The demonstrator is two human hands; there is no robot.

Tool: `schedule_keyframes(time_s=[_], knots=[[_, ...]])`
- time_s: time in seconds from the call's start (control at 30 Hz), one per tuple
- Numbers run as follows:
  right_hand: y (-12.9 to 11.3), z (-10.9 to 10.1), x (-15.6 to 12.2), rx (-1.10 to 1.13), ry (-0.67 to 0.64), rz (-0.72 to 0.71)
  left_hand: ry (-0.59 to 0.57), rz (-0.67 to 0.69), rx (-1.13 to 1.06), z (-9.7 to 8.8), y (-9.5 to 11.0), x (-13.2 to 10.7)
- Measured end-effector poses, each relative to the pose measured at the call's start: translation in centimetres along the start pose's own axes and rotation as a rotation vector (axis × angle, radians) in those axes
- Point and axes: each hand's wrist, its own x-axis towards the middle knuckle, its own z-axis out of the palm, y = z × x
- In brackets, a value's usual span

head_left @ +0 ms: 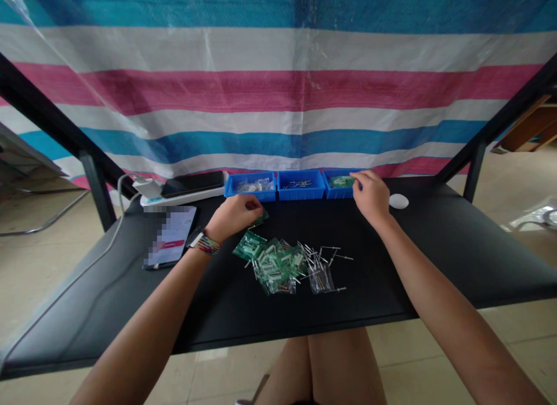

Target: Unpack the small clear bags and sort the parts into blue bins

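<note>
My left hand [234, 217] is closed in front of the left blue bin, its curled fingers on a small green plastic bag [260, 219] that the hand partly covers. At the right blue bin [334, 192], my right hand [372, 197] has its fingertips together on the edge of a green plastic bag [340, 181] lying inside. Between my forearms is a pile of green bags [278, 263] with slim light-coloured pieces in them. Loose blind rivets [310, 256] lie at the pile's right side, beside a clear bag [321, 279].
Clear bags sit in the left blue bin [231, 191]; loose metal pieces lie in the middle bin [287, 194]. On the left are a phone [176, 234], a power strip [187, 198] with a dark phone [194, 183] on it, and a cable [100, 259]. A white oval object [399, 201] rests at right.
</note>
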Motion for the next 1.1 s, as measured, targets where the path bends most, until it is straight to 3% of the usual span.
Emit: schedule_keyframes(time_s=[0.17,0.57,0.9,1.0,1.1], knots=[[0.1,0.6,-0.4,-0.056,-0.093,-0.012,-0.069,0.003,0.064,0.3,-1.4,0.6],[-2.9,0.4,-0.9,0.092,-0.007,-0.083,-0.134,0.028,0.219,1.2,0.1,-0.1],[-6.5,0.2,-2.0,0.286,-0.043,-0.237,0.032,-0.006,0.265,0.9,1.4,-0.5],[-7.3,0.2,-2.4,0.327,-0.056,-0.269,0.104,0.07,0.144,0.4,1.5,-0.5],[-8.3,0.2,-2.9,0.4,-0.073,-0.284,0.15,0.142,-0.124,0.1,1.7,-0.5]])
